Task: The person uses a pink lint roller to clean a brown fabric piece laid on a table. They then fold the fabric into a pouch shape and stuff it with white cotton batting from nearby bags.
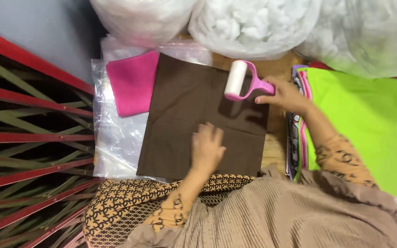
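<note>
A pink-handled lint roller with a white drum (236,79) is gripped by the right hand (285,95) above a square brown fabric sheet (194,110), which is pressed flat by the open left hand (206,148).

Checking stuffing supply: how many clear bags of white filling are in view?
3, along the top edge: left bag, middle bag, right bag. All are cropped, so more may sit out of frame.

Three big clear plastic bags sit along the top, from 11 to 1 o'clock. The left bag (141,18) looks white and cloudy. The middle bag (253,25) is full of fluffy white stuffing. The right bag (368,34) looks white and a little green. At 9 o'clock, flat clear plastic bags (116,133) lie under the cloths.
</note>
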